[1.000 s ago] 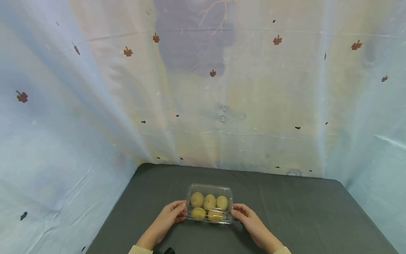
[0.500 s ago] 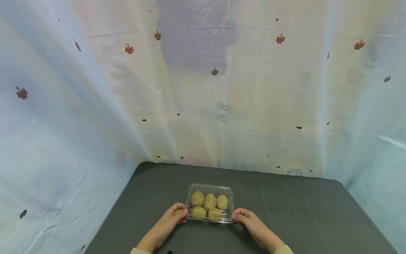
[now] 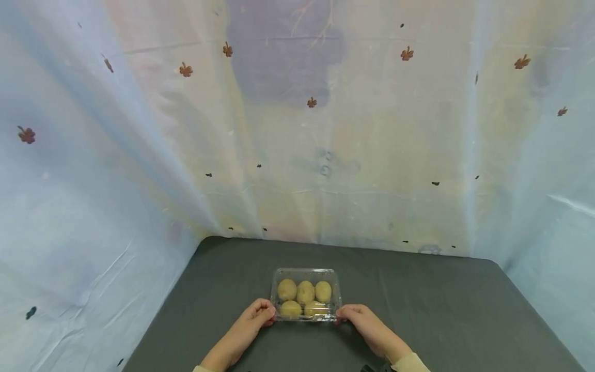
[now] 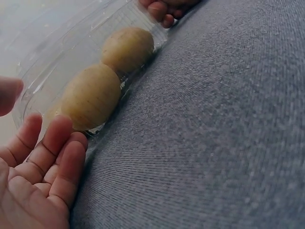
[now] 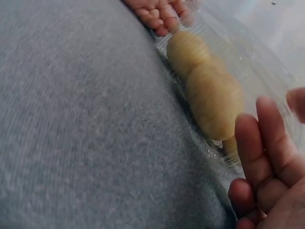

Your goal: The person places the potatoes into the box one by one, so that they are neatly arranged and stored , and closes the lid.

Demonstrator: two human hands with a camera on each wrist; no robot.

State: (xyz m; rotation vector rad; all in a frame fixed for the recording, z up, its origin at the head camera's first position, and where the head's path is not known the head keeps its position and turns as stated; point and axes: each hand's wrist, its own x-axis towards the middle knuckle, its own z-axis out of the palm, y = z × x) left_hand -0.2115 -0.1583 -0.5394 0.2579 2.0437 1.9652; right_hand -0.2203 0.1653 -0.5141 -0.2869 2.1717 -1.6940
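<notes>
A clear plastic clamshell box [image 3: 304, 272] lies on the dark grey tabletop in the head view, with several yellow-brown potatoes [image 3: 305, 292] inside. My left hand [image 3: 249, 323] grips its near left corner, thumb on top. At the near right corner my right hand [image 3: 367, 325] holds it the same way. In the left wrist view, the left fingers [image 4: 57, 131] lie along the box's end beside a potato [image 4: 93, 97], with the thumb apart above them. The right fingers [image 5: 250, 143] overlap the other end in the right wrist view, close to a potato [image 5: 214, 101].
The grey cloth-covered table [image 3: 432, 310] extends to both sides of the box. Behind it and at the left hangs a pale plastic curtain [image 3: 279, 206] with leaf prints, which meets the table's far edge.
Both hands have shifted from the box's sides down to its near corners. The box's near edge has moved slightly away from me. The head view has tilted a little.
</notes>
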